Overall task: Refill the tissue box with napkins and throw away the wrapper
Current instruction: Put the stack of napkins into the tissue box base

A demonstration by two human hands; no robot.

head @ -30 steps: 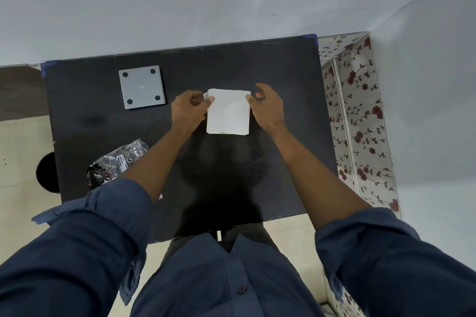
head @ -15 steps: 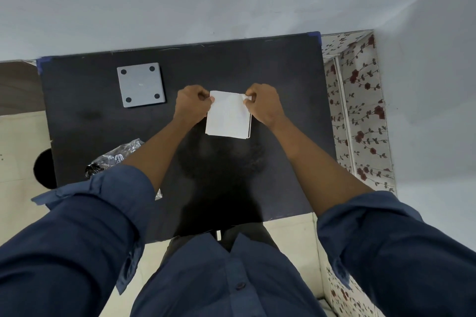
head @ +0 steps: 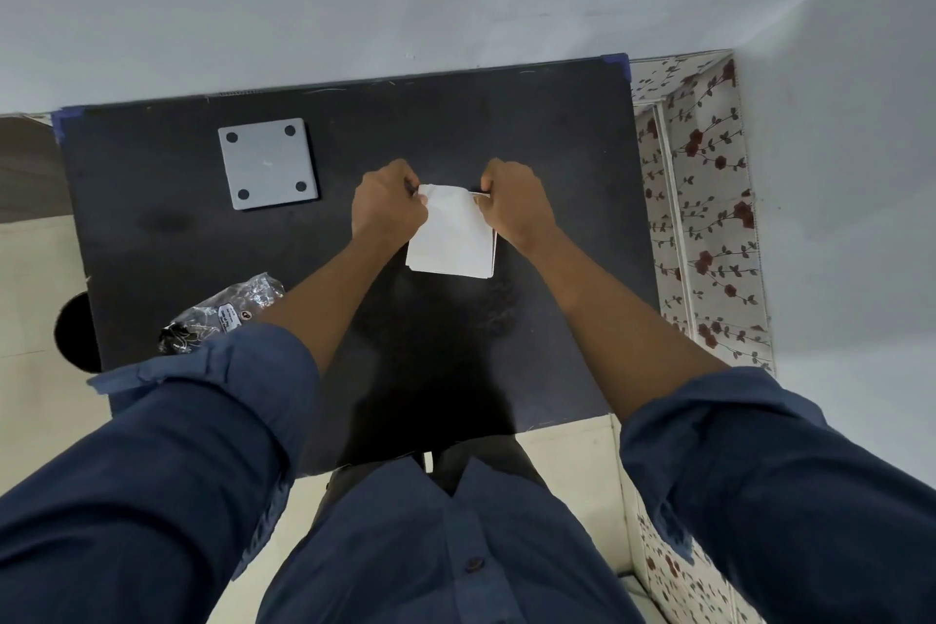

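black table (head: pixel 152 228), grey plate (head: pixel 267 163), crumpled wrapper (head: pixel 223 317)

Both hands, left hand (head: pixel 389 204) and right hand (head: pixel 514 203), pinch the napkin stack's (head: pixel 452 238) far corners, right of the grey square plate (head: pixel 267 162)

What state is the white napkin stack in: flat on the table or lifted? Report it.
Lifted. Left hand and right hand pinch the white napkin stack by its far corners above the black table.

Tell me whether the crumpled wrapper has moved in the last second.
No. The wrapper lies just where it did, by the left edge of the black table.
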